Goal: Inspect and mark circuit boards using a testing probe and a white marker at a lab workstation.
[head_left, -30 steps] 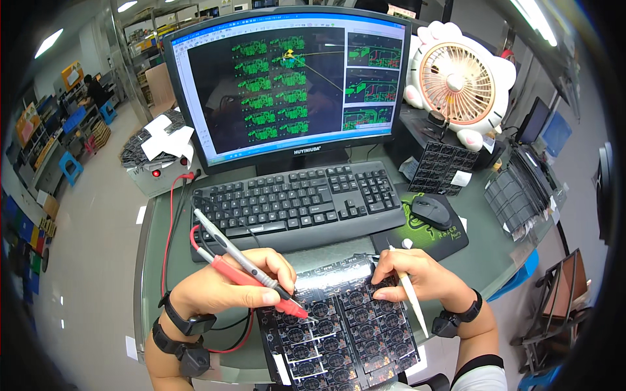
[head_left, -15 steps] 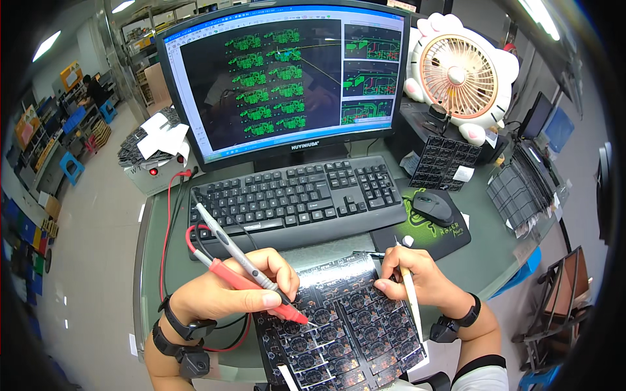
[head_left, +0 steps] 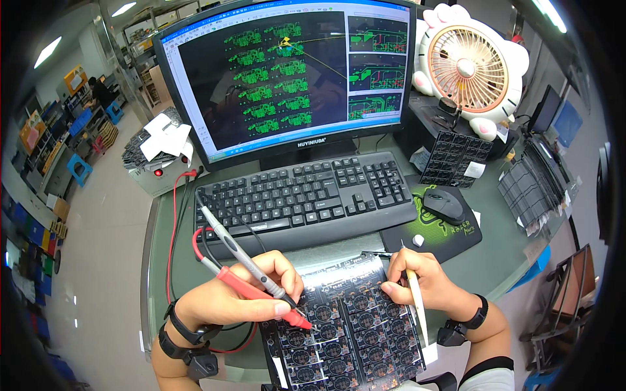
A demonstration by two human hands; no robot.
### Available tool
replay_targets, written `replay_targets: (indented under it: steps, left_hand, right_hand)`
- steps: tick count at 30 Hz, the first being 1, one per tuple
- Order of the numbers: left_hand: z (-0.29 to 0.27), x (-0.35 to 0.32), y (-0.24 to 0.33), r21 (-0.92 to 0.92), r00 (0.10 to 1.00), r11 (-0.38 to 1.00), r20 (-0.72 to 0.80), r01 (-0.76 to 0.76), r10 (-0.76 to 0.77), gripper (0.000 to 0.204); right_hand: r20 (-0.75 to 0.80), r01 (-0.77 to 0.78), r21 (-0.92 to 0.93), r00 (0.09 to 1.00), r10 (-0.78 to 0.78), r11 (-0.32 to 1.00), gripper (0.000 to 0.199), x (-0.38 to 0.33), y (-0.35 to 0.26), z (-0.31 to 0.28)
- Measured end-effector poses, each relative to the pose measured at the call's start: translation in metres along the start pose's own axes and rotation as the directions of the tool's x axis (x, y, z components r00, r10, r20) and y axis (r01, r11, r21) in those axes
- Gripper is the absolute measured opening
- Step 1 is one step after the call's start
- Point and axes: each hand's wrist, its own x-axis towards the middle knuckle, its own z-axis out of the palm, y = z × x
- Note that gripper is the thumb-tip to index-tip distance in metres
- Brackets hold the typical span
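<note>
A black circuit board panel (head_left: 365,326), with rows of repeated round patterns, is tilted in front of me at the table's near edge. My left hand (head_left: 244,296) is closed around two test probes, a red one (head_left: 257,296) and a grey one (head_left: 241,254). The red probe's tip is at the panel's left half; whether it touches I cannot tell. My right hand (head_left: 420,280) pinches a slim cream-coloured pen-like tool (head_left: 416,300), pointing down along the panel's right side. Its thumb is at the panel's upper right edge.
Beyond the panel are a black keyboard (head_left: 306,202), a mouse (head_left: 445,203) on its mat and a monitor (head_left: 293,85) with green board layouts. A red cable (head_left: 171,241) runs to a box (head_left: 156,176) at left. Stacked panels (head_left: 538,189) and a fan (head_left: 466,68) stand at right.
The whole view has shifted slightly right. A yellow mark now shows on the monitor's highlighted layout. The panel is turned slightly; both hands keep their grips.
</note>
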Motion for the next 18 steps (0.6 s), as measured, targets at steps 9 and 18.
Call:
replay_targets:
  steps: [9, 18]
  left_hand:
    - [-0.001, 0.000, -0.002, 0.060, 0.999, 0.997, 0.006, 0.039, -0.039, 0.022]
    - [0.003, 0.002, -0.002, 0.092, 0.998, 0.994, -0.022, 0.054, -0.052, 0.021]
  right_hand:
    - [0.005, 0.019, -0.016, 1.000, -0.019, 1.000, 0.021, 0.002, 0.001, -0.005]
    - [-0.373, -0.009, -0.320, 0.920, -0.118, 0.947, 0.015, 0.014, 0.065, -0.097]
